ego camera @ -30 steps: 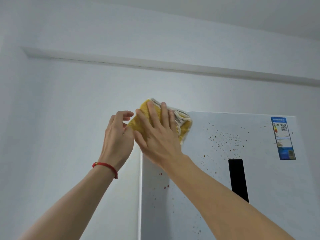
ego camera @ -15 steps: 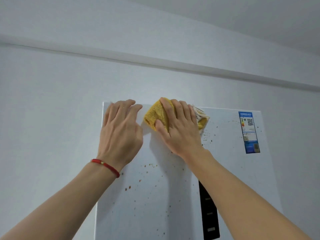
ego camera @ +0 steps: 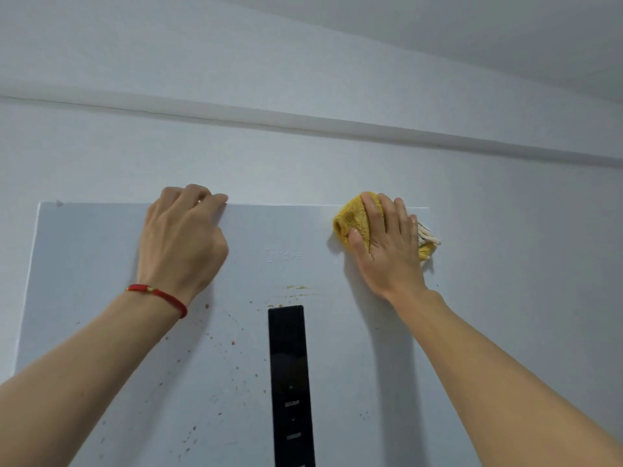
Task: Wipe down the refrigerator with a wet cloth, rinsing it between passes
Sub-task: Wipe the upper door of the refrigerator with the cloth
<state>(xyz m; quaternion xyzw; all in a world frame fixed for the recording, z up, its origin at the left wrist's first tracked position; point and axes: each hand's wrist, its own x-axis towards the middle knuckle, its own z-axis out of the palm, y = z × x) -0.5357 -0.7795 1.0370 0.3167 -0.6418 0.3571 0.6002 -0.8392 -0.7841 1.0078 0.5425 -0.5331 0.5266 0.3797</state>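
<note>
The white refrigerator (ego camera: 101,264) fills the lower view, its door speckled with brown splatters (ego camera: 232,342). My right hand (ego camera: 387,251) presses a bunched yellow cloth (ego camera: 352,217) flat against the door's upper right corner, fingers spread over it. A striped edge of the cloth pokes out to the right of the hand. My left hand (ego camera: 182,244) rests on the door left of centre, its fingers hooked over the top edge. A red bracelet (ego camera: 161,294) sits on that wrist.
A black vertical control panel (ego camera: 290,365) runs down the middle of the door, with smeared brown marks (ego camera: 296,287) just above it. White wall and a ceiling ledge (ego camera: 303,119) lie behind and above the refrigerator.
My right hand has swept the cloth rightward along the top of the door to its right corner. My left hand has gone from lying flat near the left corner to hooking the top edge.
</note>
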